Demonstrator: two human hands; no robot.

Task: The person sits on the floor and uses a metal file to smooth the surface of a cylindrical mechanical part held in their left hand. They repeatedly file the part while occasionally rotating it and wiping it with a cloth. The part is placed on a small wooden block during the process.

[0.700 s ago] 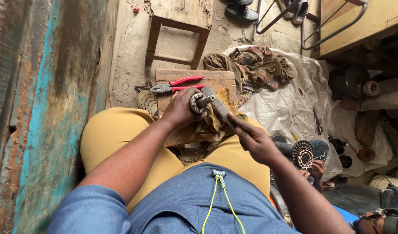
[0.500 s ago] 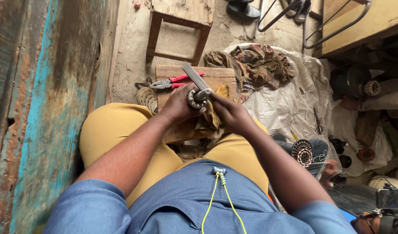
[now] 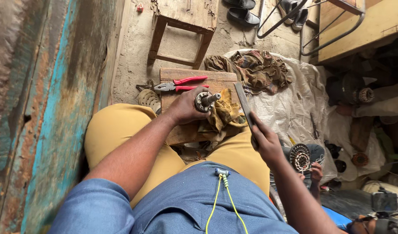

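Observation:
My left hand (image 3: 184, 107) grips a round metal motor part with a short shaft (image 3: 205, 100), held over a dirty yellow rag (image 3: 224, 116) on a wooden board (image 3: 181, 130) across my lap. My right hand (image 3: 265, 141) holds a flat metal file (image 3: 244, 105) by its lower end, its blade pointing up and away, clear of the shaft to its right. Red-handled pliers (image 3: 181, 84) lie on the far end of the board, just beyond my left hand.
A wooden stool (image 3: 181, 26) stands ahead on the dirt floor, a painted wall (image 3: 42, 108) at the left. Crumpled cloth (image 3: 259, 69) lies on a plastic sheet (image 3: 294, 104). Another person's hand (image 3: 315, 171) holds a wound coil part (image 3: 299, 157) at the right. Sandals (image 3: 242, 15) lie beyond.
My right hand pushed the file forward across the shaft, then drew it back and to the right, off the part. My left hand kept its grip on the part.

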